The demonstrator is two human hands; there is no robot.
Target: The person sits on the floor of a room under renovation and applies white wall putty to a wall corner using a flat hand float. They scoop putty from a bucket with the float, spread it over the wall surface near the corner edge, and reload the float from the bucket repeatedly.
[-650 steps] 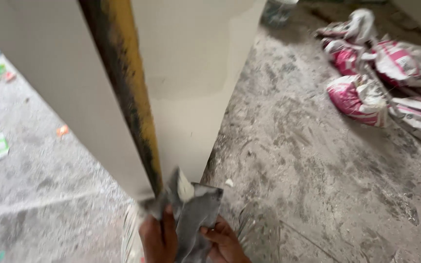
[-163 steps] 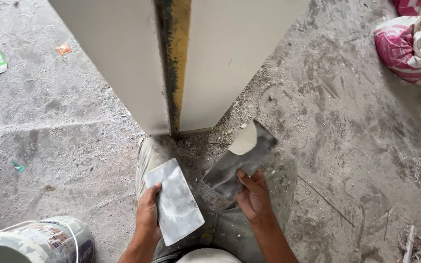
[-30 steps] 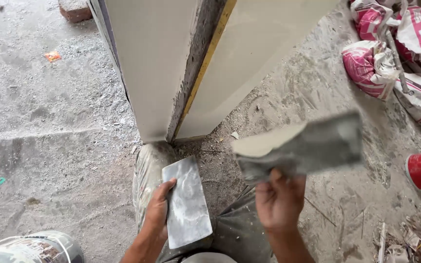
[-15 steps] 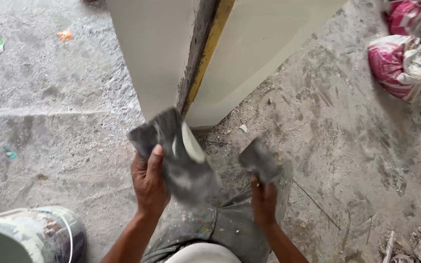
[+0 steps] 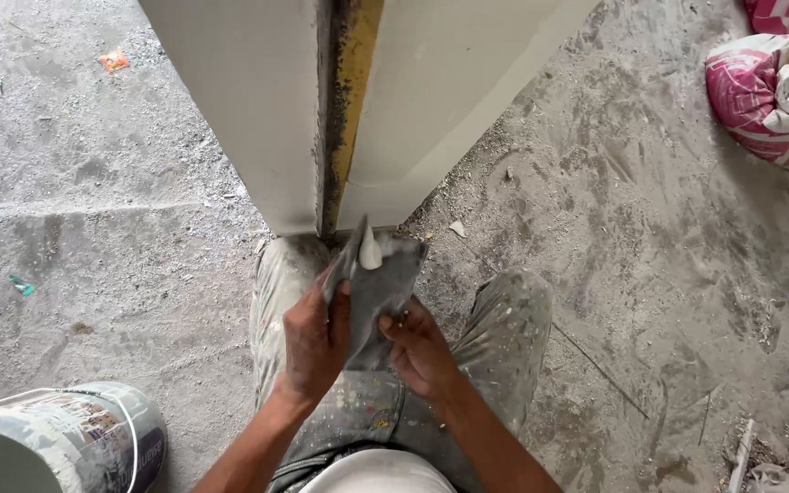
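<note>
Plastering blades, two, flat grey metal, held together over the person's lap, just short of the foot of a wall corner. Left hand [image 5: 314,340] closed round the edge of the nearer putty blade [image 5: 340,274]; right hand [image 5: 420,351] clamped on the lower end of the wider trowel blade [image 5: 385,290], the two blades overlapping and touching. Likely light, thin and stiff with slight spring; faces smeared and probably slick, so best gripped at the lower end, clear of the working edges. A dab of white filler [image 5: 369,252] sits at the upper tip, soft and apt to drop if tilted. Beneath: paint-spattered grey trousers [image 5: 504,319]. Near left: a plastic bucket [image 5: 57,443]. Beyond: white wall corner [image 5: 257,110] with a yellowed, stained edge strip [image 5: 347,100]; dusty concrete floor [image 5: 650,228]; pink-and-white sacks [image 5: 760,91] far right.
</note>
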